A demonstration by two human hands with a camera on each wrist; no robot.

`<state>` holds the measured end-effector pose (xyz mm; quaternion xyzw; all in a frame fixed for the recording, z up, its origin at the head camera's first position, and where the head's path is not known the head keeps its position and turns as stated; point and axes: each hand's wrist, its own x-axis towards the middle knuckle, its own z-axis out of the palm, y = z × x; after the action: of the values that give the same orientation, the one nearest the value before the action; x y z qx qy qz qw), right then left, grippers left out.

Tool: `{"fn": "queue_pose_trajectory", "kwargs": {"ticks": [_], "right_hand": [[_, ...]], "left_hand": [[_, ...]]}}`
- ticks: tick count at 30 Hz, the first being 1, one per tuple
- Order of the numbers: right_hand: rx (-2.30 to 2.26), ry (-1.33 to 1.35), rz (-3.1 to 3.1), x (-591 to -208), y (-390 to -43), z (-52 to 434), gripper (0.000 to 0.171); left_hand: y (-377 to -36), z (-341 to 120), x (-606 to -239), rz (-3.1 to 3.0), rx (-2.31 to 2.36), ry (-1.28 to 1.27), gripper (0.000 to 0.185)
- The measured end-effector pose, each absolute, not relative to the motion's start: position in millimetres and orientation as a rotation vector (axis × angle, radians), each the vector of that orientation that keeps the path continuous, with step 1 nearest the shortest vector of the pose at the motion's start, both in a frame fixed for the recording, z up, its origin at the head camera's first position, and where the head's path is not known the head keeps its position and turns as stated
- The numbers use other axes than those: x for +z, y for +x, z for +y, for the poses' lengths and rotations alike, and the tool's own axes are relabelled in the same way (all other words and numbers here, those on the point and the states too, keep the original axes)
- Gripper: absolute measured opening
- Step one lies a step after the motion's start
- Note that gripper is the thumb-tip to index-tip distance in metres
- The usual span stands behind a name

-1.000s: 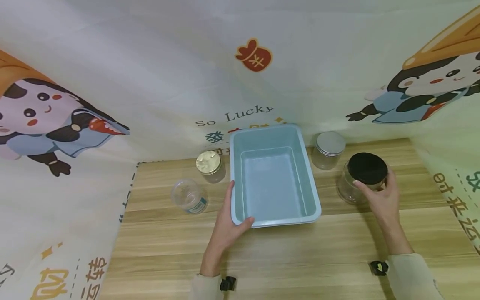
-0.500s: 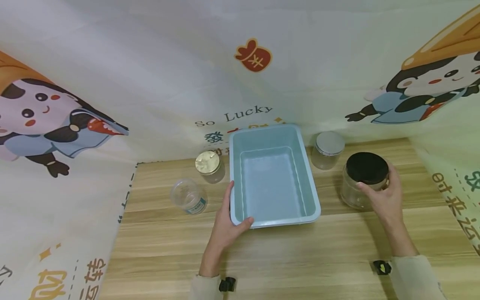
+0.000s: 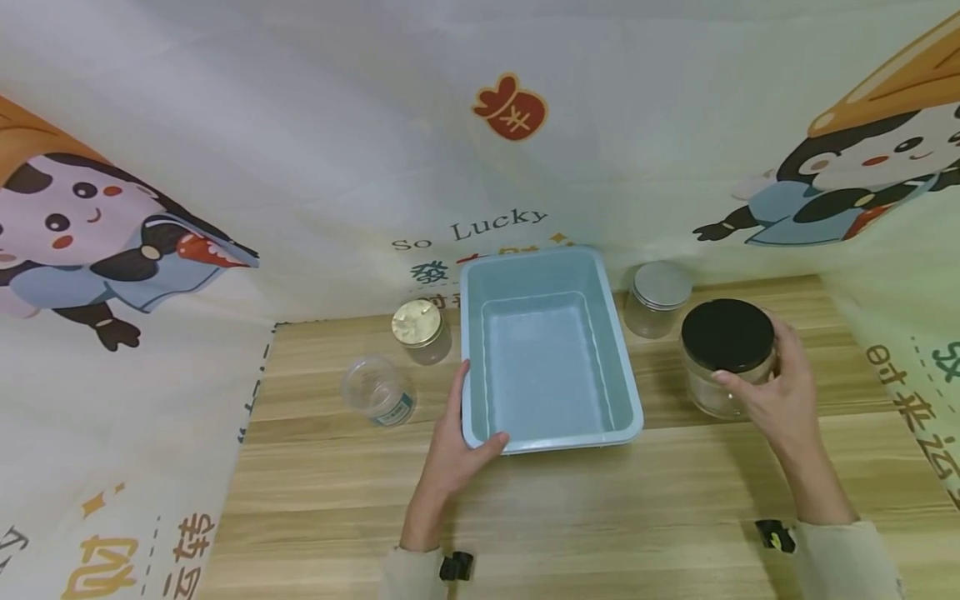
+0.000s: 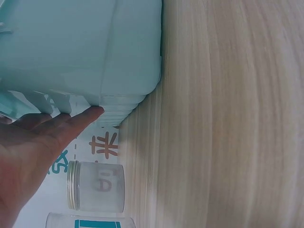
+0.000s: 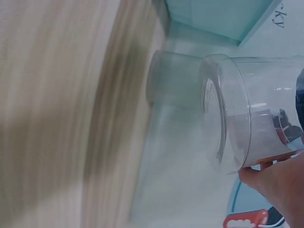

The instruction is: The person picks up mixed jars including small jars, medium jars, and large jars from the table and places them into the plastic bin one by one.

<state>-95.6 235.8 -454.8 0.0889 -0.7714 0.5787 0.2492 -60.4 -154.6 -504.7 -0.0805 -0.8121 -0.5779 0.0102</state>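
Note:
My right hand point(image 3: 783, 400) grips a clear wide jar with a black lid point(image 3: 727, 335), fingers round the far side and thumb at the front under the lid. In the right wrist view, the base of the jar point(image 5: 237, 114) shows, raised off the wooden table. At the front left corner of a light blue plastic basin point(image 3: 628, 433), my left hand point(image 3: 450, 446) holds the rim, thumb over the front edge and fingers along the left side. Seen from the left wrist, those fingers point(image 4: 78, 121) lie under the rim against the basin's outer wall.
A silver-lidded jar point(image 3: 658, 300) stands right of the basin, close to the back wall. Left of the basin are a small gold-lidded jar point(image 3: 422, 333) and a clear container with a teal label point(image 3: 378, 393). Printed cloth point(image 3: 337, 150) surrounds the wooden table point(image 3: 585, 517).
My right hand has lifted the black-lidded jar, bringing it slightly right and nearer the camera, and the jar stands more upright. The left hand and basin keep their place.

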Motion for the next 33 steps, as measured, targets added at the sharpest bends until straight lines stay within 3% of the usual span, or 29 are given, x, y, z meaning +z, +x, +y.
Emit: {"fn": "queue_pose_trajectory", "kwargs": {"ticks": [8, 21, 33], "right_hand": [[1.606, 0.305, -2.059, -459, -100, 240, 0.088], [1.472, 0.385, -2.13, -411, -90, 215, 0.088], [1.259, 0.415, -2.258, -427, -102, 224, 0.103]], "left_hand": [[-61, -155, -505, -2.543, -1.776, -0.259, 0.104], [-61, -154, -505, -2.51, -1.835, -0.275, 0.104], [-60, -153, -504, -2.527, -1.779, -0.261, 0.103]]}}
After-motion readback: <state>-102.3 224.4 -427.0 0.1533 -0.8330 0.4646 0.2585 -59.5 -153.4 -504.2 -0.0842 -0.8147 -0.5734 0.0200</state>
